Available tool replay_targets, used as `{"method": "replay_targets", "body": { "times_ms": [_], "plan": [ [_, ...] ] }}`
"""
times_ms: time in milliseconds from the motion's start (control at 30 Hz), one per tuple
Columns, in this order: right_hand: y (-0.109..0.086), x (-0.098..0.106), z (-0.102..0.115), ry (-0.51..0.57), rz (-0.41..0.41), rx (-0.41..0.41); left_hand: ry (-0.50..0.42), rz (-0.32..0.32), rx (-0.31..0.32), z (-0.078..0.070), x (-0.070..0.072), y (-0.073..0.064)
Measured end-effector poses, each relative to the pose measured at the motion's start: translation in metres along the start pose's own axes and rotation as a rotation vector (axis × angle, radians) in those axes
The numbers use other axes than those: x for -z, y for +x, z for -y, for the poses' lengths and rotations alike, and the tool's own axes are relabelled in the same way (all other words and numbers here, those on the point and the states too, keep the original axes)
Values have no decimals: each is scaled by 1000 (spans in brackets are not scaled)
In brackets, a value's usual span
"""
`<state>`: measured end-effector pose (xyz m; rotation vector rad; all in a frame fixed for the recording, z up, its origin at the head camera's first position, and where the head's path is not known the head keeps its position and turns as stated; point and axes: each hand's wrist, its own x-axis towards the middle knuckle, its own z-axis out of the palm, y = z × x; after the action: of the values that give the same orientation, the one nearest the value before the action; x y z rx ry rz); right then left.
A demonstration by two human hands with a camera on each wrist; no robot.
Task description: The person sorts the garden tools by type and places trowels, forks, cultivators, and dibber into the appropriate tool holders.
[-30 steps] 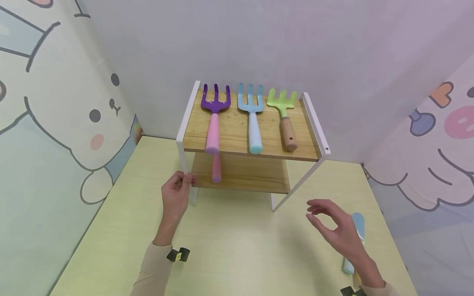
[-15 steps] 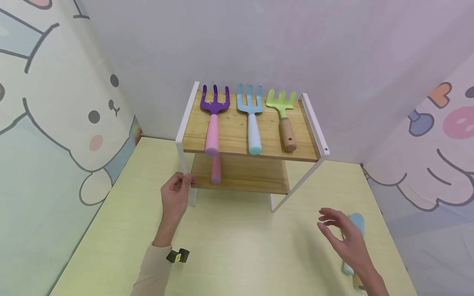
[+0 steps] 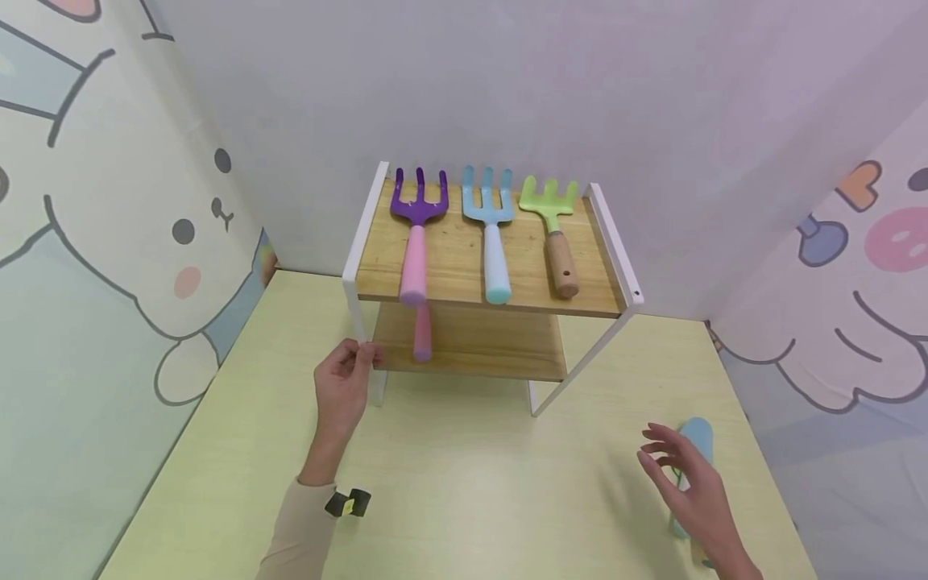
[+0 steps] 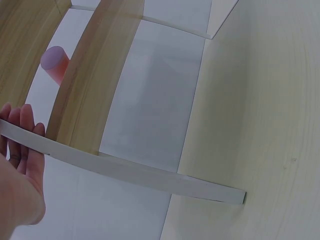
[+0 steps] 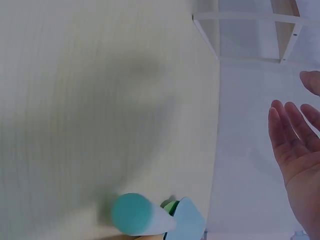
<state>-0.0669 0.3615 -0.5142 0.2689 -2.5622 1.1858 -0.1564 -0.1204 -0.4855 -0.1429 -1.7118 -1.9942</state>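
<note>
A two-tier rack with wooden shelves and a white frame stands on the table. My left hand grips its front left leg, fingers behind the white bar in the left wrist view. Three hand forks lie side by side on the top shelf: a purple one with a pink handle, a light blue one and a green one with a wooden handle. My right hand, fingers loosely bent and holding nothing, is over a blue-bladed trowel at the right, partly hiding it.
On the lower shelf lies a tool with a pink handle, its head hidden by the upper shelf. Beside the trowel, a teal-ended handle shows in the right wrist view. Cartoon-printed cloth walls enclose the table.
My right hand has moved right and towards me, away from the rack and over the tools on the table. The left hand keeps its grip on the leg.
</note>
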Motion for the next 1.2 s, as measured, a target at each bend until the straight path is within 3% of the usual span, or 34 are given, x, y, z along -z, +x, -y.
{"method": "replay_targets", "body": {
  "times_ms": [200,500,733,967,1200],
  "plan": [
    [-13,1,-9,-39,-39,-5,-7,-2,5,0,-1,0],
    [-36,0,-26,-124,-101,-97,-2,-2,12,-1,-1,0],
    [-49,3,-34,-200,-151,-259,21,-6,15,-1,0,0],
    [-58,8,-40,-247,-127,-427,10,-8,17,-1,-1,1],
    [-58,15,-44,-308,-71,-510,2,-13,22,0,-1,0]
  ]
}}
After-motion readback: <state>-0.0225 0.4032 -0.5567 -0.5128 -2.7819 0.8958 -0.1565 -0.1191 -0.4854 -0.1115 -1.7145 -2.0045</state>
